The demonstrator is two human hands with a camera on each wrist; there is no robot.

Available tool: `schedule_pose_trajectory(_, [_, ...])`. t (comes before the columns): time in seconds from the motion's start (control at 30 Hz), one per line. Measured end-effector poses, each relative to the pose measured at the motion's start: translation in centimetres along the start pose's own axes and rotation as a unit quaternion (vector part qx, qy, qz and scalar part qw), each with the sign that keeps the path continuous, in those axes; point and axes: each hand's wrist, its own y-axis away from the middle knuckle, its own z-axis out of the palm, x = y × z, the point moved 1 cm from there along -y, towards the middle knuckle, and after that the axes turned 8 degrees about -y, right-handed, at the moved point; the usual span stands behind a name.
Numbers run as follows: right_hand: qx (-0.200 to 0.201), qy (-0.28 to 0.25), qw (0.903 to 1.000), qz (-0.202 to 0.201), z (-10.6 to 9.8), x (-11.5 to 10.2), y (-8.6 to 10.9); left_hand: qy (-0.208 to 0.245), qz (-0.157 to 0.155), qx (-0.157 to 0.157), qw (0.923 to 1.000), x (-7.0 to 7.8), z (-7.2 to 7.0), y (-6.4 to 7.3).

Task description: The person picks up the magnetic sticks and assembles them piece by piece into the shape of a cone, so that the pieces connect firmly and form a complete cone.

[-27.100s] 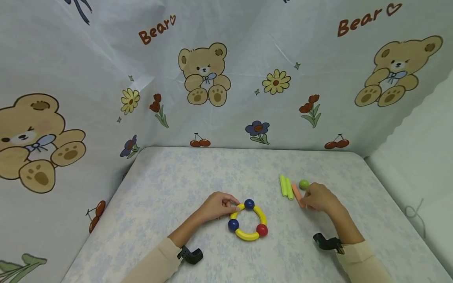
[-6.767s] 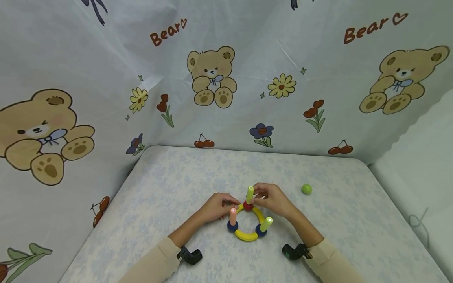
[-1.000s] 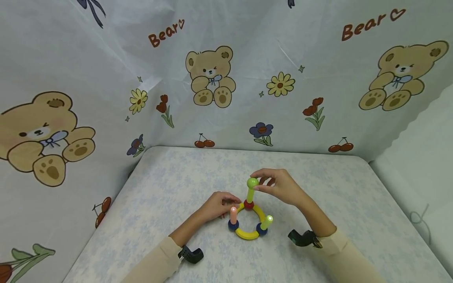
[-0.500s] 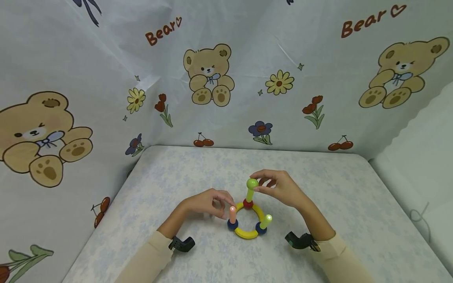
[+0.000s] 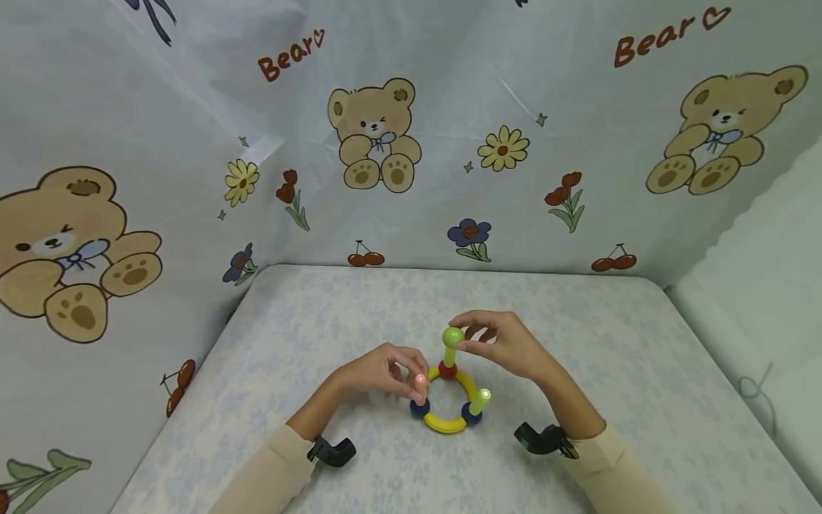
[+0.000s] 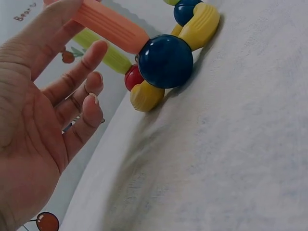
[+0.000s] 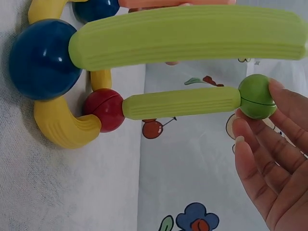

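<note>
A ring of yellow curved rods (image 5: 444, 425) joined by a red ball (image 5: 447, 370) and two blue balls (image 5: 472, 414) lies on the table. My left hand (image 5: 388, 369) pinches the orange rod (image 6: 113, 26), which stands on the left blue ball (image 6: 166, 61). Between thumb and fingertips my right hand (image 5: 504, 343) holds a green ball (image 7: 257, 96). This ball touches the top of the light green rod (image 7: 183, 102) on the red ball. Another light green rod (image 5: 479, 402) stands, tilted outward, on the right blue ball, its top bare.
The patterned table (image 5: 321, 314) extends around the ring on every side. Behind it and on the left hangs a bear-print cloth (image 5: 437, 71). Black wrist cameras (image 5: 332, 452) sit low at both cuffs. A thin cord (image 5: 758, 392) shows at far right.
Since the earliest frame, the loose rods have come to stand on the ring and the green ball has gone onto one. Lately my left hand let go of the ring and took the orange rod.
</note>
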Motion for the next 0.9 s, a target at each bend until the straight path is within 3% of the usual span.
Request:
schedule_pose_trajectory(0.37, [-0.017, -0.002, 0.9998, -0.01, 0.4, -0.5, 0.2, -0.056, 0.008, 0.053, 0.997, 0.1, 0.8, -0.6])
schedule_pose_trajectory(0.9, [-0.074, 0.001, 0.9968, -0.029, 1.2, -0.9, 0.1, -0.062, -0.018, 0.084, 0.9944, -0.3, 1.3, -0.8])
